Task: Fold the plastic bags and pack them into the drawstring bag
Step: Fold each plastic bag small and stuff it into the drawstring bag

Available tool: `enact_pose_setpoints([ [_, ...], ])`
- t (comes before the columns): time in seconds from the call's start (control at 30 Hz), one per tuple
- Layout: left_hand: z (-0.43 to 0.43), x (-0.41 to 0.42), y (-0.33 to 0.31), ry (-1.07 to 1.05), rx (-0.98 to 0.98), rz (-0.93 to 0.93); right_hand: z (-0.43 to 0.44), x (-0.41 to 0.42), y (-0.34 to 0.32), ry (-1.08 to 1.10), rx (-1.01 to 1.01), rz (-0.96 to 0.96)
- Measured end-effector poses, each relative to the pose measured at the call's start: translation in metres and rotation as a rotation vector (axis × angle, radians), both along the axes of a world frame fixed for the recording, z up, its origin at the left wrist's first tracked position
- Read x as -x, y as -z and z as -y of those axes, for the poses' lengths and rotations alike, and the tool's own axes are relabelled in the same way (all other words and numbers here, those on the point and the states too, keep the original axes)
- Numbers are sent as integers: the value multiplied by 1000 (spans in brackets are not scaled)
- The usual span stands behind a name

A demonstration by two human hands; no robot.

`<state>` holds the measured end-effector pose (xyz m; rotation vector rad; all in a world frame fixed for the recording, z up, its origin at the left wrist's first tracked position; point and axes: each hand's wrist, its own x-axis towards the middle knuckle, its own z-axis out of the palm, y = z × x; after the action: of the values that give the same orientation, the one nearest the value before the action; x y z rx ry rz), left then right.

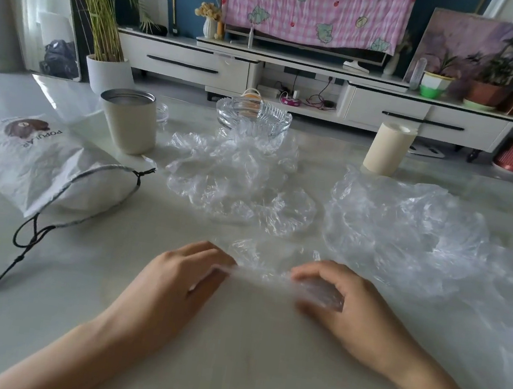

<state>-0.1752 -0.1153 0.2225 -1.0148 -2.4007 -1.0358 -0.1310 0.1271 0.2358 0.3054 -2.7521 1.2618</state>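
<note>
Plastic bag (265,276), clear and gathered into a narrow strip, was stretched between both hands at the near middle of the table (224,364). The left hand (177,277) pinched the strip's left end, fingers curled over the film. The right hand (342,300) grasped the right end, fingers curled round a bunched wad of film that showed beneath them (whether the strip touched the tabletop could not be told).

The drawstring bag (44,171), white and printed with a brown bear and the word POPULAR, lay on its side at the left of the table, well apart from the hands. Its corded mouth faced the middle of the table, and its black cord (28,238) trailed toward the near edge.

A crumpled heap of clear bags (240,182) lay at the middle of the table, beyond the hands. A larger heap (408,229) spread over the right side, its near edge just beside the right hand.

A cream cup (128,125) with a metal rim stood upright behind the drawstring bag. A ribbed glass dish (254,115) stood at the far middle, touching the crumpled heap. A cream paper roll (388,148) stood on end at the far right, just behind the larger heap.

A white cabinet (185,59) and a pink checked cloth (311,4) filled the background.
</note>
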Motion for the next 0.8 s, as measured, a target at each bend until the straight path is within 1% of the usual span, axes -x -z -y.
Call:
enact_pose_setpoints([
  [0.03,2,1,0,-11,-25,9,0,1,1,20,15,-33],
  [0.07,2,1,-1,-42,-33,30,-1,2,1,35,57,-19],
  [0.17,-3,1,-1,-238,-23,84,4,9,-9,80,217,130],
  [0.23,-10,3,-3,-385,49,74,8,21,-15,201,249,176],
  [0.27,-12,5,-4,-447,108,81,11,29,-17,269,206,176],
  [0.3,-14,8,-6,-510,178,103,15,35,-17,339,120,166],
  [0.4,-13,16,-10,-642,312,182,28,42,-8,520,-282,20],
  [0.47,-13,18,-10,-675,345,181,28,41,-2,555,-458,-81],
  [0.53,-12,20,-6,-684,393,136,26,40,1,576,-606,-112],
  [0.6,-10,24,-2,-655,393,131,20,39,4,593,-691,-219],
  [0.63,-10,25,-2,-621,358,142,18,39,7,595,-711,-243],
  [0.67,-9,27,-3,-575,262,168,16,38,8,586,-694,-249],
  [0.7,-7,27,-5,-526,111,238,14,37,12,584,-666,-297],
  [0.73,-6,28,-11,-465,-71,350,9,37,12,564,-550,-340],
  [0.77,-5,27,-18,-376,-271,492,7,37,8,517,-384,-356],
  [0.8,-4,24,-29,-240,-454,663,6,35,1,472,-170,-341],
])
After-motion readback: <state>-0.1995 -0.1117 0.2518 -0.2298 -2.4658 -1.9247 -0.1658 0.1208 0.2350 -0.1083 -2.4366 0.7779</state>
